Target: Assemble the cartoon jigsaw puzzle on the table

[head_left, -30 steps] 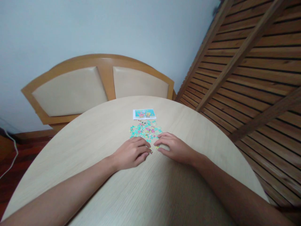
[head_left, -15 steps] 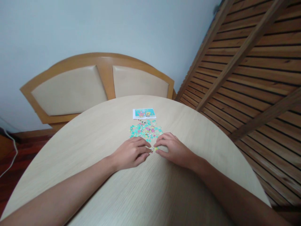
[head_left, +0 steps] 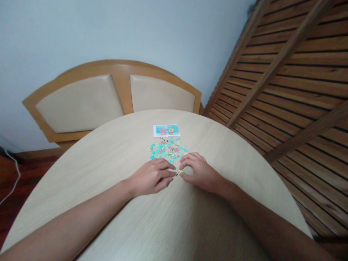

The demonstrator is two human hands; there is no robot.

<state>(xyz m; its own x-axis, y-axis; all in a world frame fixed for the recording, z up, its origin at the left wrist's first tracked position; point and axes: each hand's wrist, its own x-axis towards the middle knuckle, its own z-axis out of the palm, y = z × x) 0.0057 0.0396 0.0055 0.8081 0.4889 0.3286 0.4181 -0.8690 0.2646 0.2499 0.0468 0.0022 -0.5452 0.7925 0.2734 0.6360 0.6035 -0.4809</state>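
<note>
Small joined puzzle pieces [head_left: 176, 173] lie on the table between my fingertips. My left hand [head_left: 153, 175] comes in from the left, fingers bent, with its tips holding these pieces down. From the other side, my right hand [head_left: 201, 169] pinches a yellowish puzzle piece [head_left: 181, 171] between thumb and fingers, against the left-hand pieces. Whether the two sides interlock is too small to tell. Just beyond my hands spreads a pile of loose puzzle pieces [head_left: 167, 149], mostly turquoise with some pink and yellow.
Behind the pile lies a picture card [head_left: 166, 131] with cartoon figures on turquoise. Everything rests on a round pale wooden table [head_left: 130, 224]. A padded wooden headboard-like panel [head_left: 119, 90] stands at the wall, slatted wood [head_left: 285, 79] at right, a white cable [head_left: 17, 170] at left.
My left fingertips have shifted slightly right, and the pieces under them now sit closer to the yellowish piece. My right hand has barely moved.
</note>
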